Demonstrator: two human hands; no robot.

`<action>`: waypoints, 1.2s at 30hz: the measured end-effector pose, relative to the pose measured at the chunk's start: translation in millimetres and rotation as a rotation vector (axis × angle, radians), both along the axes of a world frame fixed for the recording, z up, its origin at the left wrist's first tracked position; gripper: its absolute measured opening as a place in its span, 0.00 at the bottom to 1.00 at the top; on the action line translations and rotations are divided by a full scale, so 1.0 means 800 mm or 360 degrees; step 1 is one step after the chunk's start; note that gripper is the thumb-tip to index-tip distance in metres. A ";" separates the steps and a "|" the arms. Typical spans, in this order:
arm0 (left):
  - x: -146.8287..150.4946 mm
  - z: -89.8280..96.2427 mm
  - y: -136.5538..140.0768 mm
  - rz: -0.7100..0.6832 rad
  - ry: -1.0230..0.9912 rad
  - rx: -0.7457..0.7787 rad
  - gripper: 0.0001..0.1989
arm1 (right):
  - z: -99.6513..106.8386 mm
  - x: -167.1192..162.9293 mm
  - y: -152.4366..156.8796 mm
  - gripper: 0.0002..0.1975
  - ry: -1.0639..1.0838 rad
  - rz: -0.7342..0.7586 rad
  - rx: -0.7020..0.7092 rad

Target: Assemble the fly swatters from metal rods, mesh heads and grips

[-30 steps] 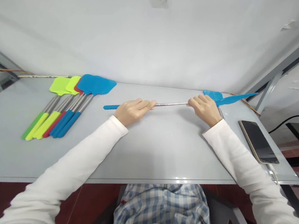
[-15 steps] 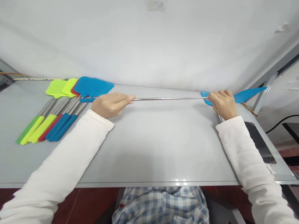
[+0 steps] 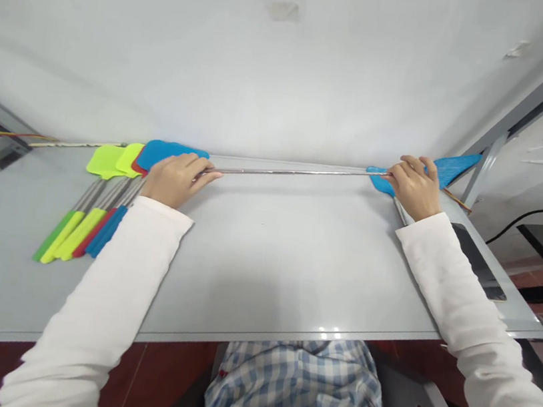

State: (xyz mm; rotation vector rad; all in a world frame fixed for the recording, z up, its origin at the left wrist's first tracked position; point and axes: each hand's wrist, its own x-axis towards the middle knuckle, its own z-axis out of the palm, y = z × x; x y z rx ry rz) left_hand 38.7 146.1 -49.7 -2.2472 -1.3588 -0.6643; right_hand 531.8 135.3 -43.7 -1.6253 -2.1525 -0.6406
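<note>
A blue fly swatter with a telescopic steel rod point(image 3: 296, 170) stretches level between my hands, just above the table. My left hand point(image 3: 177, 178) is closed around its handle end, and the fingers hide the grip. At the other end my right hand point(image 3: 416, 187) pinches the rod close to the blue paddle point(image 3: 458, 169), which shows behind the fingers, tilted. Beneath that hand, another blue swatter head point(image 3: 380, 180) lies on the table, its rod partly covered by my wrist. Left of my left hand lie several swatters in a row, with yellow heads point(image 3: 106, 161) and a blue head point(image 3: 162, 153).
The grey table point(image 3: 261, 276) meets a white wall point(image 3: 291, 65) at the back. A dark flat phone-like device point(image 3: 479, 263) lies beside my right forearm. Thin wires point(image 3: 8, 135) run along the back left, and a metal frame post point(image 3: 487, 166) stands at the right.
My left hand has moved left, and the visible length of rod between my hands has grown. My right hand has shifted slightly right, its fingers loosening a little, and the held paddle has turned.
</note>
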 end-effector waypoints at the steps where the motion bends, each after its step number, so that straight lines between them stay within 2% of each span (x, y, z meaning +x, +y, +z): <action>1: -0.004 -0.001 0.002 0.0025 0.0010 -0.0018 0.20 | 0.000 0.003 0.001 0.19 0.0017 -0.0009 0.0001; 6: -0.009 -0.006 0.001 0.0062 -0.0011 -0.0123 0.21 | 0.000 0.012 0.001 0.19 0.0017 -0.0060 0.0017; 11: 0.006 -0.011 -0.006 0.0091 -0.0036 -0.0167 0.22 | -0.004 0.009 -0.001 0.17 -0.0057 -0.0019 -0.0011; 17: 0.056 -0.017 -0.019 0.0068 -0.0006 -0.0223 0.23 | -0.007 -0.035 -0.007 0.15 -0.0237 0.0262 0.0065; 23: 0.088 -0.013 -0.037 0.0038 -0.0073 -0.0192 0.23 | 0.001 -0.073 -0.027 0.15 -0.0171 0.0247 0.0174; 29: 0.115 -0.014 -0.055 -0.0074 -0.0022 -0.0139 0.26 | -0.009 -0.123 -0.050 0.17 -0.0228 0.0484 0.0101; 32: 0.118 -0.011 -0.058 -0.0086 -0.0019 -0.0079 0.26 | -0.014 -0.129 -0.050 0.18 -0.0235 0.0461 0.0122; 36: 0.107 -0.008 -0.048 -0.0112 -0.0007 -0.0070 0.24 | -0.014 -0.116 -0.043 0.14 -0.0241 0.0497 0.0090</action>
